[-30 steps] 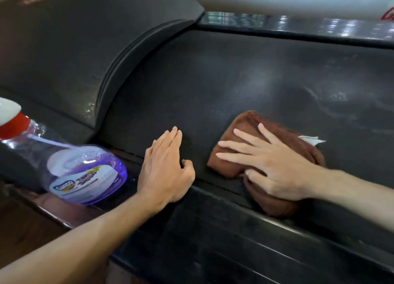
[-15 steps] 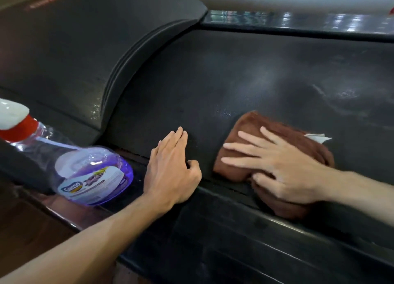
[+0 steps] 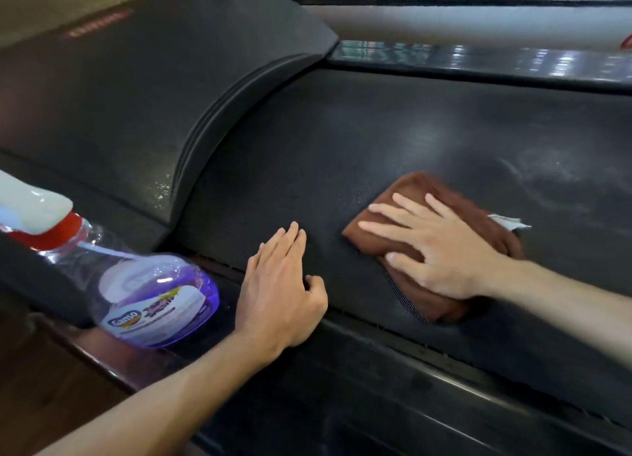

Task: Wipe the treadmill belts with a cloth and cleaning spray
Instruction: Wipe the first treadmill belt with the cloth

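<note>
- The black treadmill belt (image 3: 342,141) fills most of the view, its textured surface running from the near edge to the far side rail; pale streaks and a sheen of wet show on its right part
- The dark motor hood (image 3: 136,96) covers the belt's left end, its curved ribbed edge meeting the belt, with droplets near its lower corner and blurred red lettering on top
- The near side rail (image 3: 393,370) runs along the belt's near edge, dark and dusty
- The spray bottle (image 3: 150,295) lies tilted at the rail's left end, clear plastic with purple liquid pooled in its base, a white label, a red collar and a white trigger head
- The brown cloth (image 3: 478,223) lies folded on the belt close to its near edge, a white tag sticking out on its right side
- The right hand (image 3: 441,247) lies flat on the cloth, fingers spread and straight, pressing it to the belt
- The left hand (image 3: 280,284) rests palm down on the belt's near edge between bottle and cloth, fingers straight and together, thumb bent, holding nothing
</note>
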Tool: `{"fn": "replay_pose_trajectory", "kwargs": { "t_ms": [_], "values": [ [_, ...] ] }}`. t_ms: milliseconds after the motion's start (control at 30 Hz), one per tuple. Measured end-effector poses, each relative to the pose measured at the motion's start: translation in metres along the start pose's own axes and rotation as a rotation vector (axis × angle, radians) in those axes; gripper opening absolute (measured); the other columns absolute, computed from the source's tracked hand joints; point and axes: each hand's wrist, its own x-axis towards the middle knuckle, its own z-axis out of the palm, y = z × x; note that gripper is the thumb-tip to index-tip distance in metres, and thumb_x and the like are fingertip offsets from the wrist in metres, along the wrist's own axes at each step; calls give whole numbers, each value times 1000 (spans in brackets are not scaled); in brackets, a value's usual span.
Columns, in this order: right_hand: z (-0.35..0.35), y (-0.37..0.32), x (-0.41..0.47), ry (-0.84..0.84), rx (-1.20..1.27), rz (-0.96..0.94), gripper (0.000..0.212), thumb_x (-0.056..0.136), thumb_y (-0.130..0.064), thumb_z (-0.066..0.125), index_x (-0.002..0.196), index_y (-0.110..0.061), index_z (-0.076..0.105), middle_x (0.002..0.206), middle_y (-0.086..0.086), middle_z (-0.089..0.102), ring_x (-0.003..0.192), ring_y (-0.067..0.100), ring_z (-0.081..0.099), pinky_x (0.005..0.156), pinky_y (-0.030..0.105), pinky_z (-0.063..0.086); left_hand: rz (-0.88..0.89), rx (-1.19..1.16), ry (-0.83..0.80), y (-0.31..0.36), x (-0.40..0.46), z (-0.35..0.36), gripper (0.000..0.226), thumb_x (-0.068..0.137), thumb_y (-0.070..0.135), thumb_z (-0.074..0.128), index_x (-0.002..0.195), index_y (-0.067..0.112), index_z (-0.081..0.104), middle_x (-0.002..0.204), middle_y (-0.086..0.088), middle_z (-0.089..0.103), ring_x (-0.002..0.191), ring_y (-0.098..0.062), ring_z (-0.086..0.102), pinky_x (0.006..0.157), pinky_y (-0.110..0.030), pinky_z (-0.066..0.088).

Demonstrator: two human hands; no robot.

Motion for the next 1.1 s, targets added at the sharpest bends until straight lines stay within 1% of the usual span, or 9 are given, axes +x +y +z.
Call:
{"fn": "replay_pose_trajectory", "kwargs": {
  "t_ms": [167, 267, 367, 433, 600, 667, 867, 1000, 1100],
  "values": [
    [-13, 42, 75, 56, -11, 406, 57, 105, -56, 28, 160, -53, 14, 173, -14, 9, 160, 22, 2, 126, 60, 0, 8, 8, 6, 1, 0, 1, 73, 97, 30, 46, 163, 21, 17, 170, 10, 8, 155, -4, 2, 128, -34, 9],
    [-8, 8, 96, 43, -13, 301, 58, 106, -54, 27, 162, -48, 14, 173, -12, 8, 160, 24, 1, 125, 62, -3, 9, 3, 2, 0, 0, 1, 73, 96, 30, 47, 163, 21, 18, 170, 10, 9, 155, -3, 3, 128, -34, 9],
    [3, -23, 46, 46, -1, 53, 65, 97, -61, 20, 161, -52, 17, 171, -21, 9, 160, 16, 0, 127, 56, -3, 7, 3, 2, 0, -1, 0, 74, 96, 31, 48, 163, 22, 18, 170, 11, 9, 155, -2, 2, 128, -33, 9],
    [4, -14, 10, 20, 3, 3, 66, 94, -65, 17, 159, -55, 17, 169, -27, 6, 158, 8, -2, 128, 51, -3, 8, 2, 8, 0, 0, 0, 74, 96, 30, 48, 163, 22, 19, 170, 12, 9, 155, -2, 2, 128, -32, 9],
    [-10, 50, 41, 57, -32, 387, 58, 102, -61, 24, 159, -56, 13, 172, -17, 10, 160, 18, 4, 126, 58, 2, 8, 0, 19, 1, -1, 4, 74, 95, 29, 46, 163, 20, 19, 170, 11, 9, 155, -2, 2, 128, -32, 8],
    [-11, 42, 75, 63, -36, 434, 57, 106, -56, 28, 160, -52, 12, 173, -13, 8, 160, 22, 2, 125, 61, -1, 8, 4, 16, 2, -1, 3, 73, 95, 30, 46, 163, 21, 19, 170, 11, 10, 155, -2, 3, 128, -32, 8],
    [7, -37, 72, 97, -32, 30, 58, 107, -51, 35, 161, -49, 17, 172, -15, 11, 160, 19, 2, 127, 56, -3, -8, -6, 10, 1, 0, 2, 72, 96, 31, 50, 162, 22, 22, 170, 10, 13, 155, -3, 5, 128, -33, 10],
    [-3, -31, 62, 104, 323, -24, 55, 107, -50, 41, 160, -44, 29, 169, -15, 24, 158, 7, 11, 129, 44, -1, -2, -27, 29, 0, -1, 3, 74, 96, 31, 51, 163, 22, 21, 170, 10, 14, 155, -4, 7, 128, -35, 12],
    [-23, -13, 62, 366, 650, 83, 50, 101, -39, 48, 150, -30, 53, 153, -10, 53, 143, 3, 43, 124, 30, 26, 3, -44, 52, 0, -3, 4, 78, 89, 38, 40, 163, 20, 21, 170, 7, 14, 155, -7, 11, 127, -34, 12]
  ]
}}
